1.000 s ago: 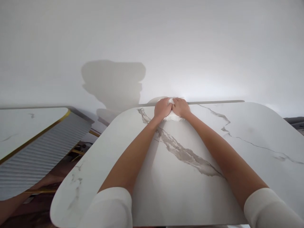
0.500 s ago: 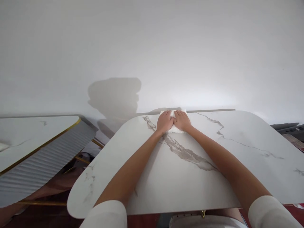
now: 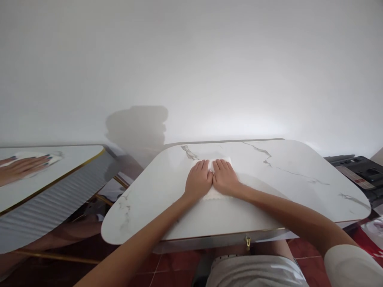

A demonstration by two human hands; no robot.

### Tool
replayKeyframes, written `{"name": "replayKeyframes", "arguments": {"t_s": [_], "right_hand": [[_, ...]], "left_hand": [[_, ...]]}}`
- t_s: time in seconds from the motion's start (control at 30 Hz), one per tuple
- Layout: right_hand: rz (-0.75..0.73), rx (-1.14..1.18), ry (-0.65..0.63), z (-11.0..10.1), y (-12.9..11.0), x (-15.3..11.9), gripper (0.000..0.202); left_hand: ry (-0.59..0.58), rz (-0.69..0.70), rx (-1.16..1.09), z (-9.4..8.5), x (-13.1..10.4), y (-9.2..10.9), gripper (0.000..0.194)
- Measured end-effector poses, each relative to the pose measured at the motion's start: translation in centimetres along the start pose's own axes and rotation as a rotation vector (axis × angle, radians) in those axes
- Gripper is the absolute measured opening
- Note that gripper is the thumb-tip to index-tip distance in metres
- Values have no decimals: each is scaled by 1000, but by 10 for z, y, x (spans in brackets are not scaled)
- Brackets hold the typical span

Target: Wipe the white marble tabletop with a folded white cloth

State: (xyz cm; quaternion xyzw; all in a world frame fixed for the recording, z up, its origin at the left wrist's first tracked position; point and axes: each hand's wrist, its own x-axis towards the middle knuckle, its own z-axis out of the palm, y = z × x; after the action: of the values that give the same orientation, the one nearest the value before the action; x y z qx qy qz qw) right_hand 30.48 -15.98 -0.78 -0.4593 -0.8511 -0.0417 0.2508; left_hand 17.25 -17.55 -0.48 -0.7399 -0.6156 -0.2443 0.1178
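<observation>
My left hand (image 3: 198, 179) and my right hand (image 3: 225, 177) lie flat, side by side, on a white wiping cloth (image 3: 214, 196). Their thumbs meet in the middle. The fingers are stretched out and point away from me, pressing the cloth down rather than gripping it. Cloth edges show beyond the fingertips and below the palms; the rest is covered by my hands. Under it is a white marble-patterned table top (image 3: 167, 187) with rounded corners and grey-brown veins.
Another person's hand (image 3: 30, 166) rests on a white cloth (image 3: 55, 158) on a second marbled table (image 3: 74, 153) at left. A pale wall (image 3: 191, 71) stands behind both tables. At right is a black case (image 3: 363, 175). A gold-coloured knob (image 3: 247, 242) juts from the near table front.
Both my hands have drawn the cloth back from the table's far edge toward me. The other person's hand has come into view at left, and more of the black case shows.
</observation>
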Motion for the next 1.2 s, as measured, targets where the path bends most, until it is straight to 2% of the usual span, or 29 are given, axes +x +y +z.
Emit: {"name": "replayKeyframes", "arguments": {"t_s": [0.13,0.3,0.4,0.5,0.63,0.8,0.93,1.2], "right_hand": [[-1,-11,51,-8,-22,-32,48],[-30,5,97,-19,-41,-66,49],[-48,31,91,-25,-45,-79,50],[-55,55,87,-27,-45,-82,50],[-61,81,62,-27,-37,-70,49],[-55,111,-66,-25,-13,-36,49],[-31,123,-142,-18,10,-3,51],[5,93,-171,11,54,65,52]], "left_hand": [[-1,3,55,-15,-35,7,45],[-34,-29,98,-25,-72,15,48],[-33,-18,119,-32,-84,21,48],[-67,5,119,-41,-82,25,44],[-123,31,65,-45,-64,26,37],[-124,-8,-26,-35,-29,23,36],[-136,-27,-74,-19,6,16,34],[-134,-64,-72,23,81,-6,42]]}}
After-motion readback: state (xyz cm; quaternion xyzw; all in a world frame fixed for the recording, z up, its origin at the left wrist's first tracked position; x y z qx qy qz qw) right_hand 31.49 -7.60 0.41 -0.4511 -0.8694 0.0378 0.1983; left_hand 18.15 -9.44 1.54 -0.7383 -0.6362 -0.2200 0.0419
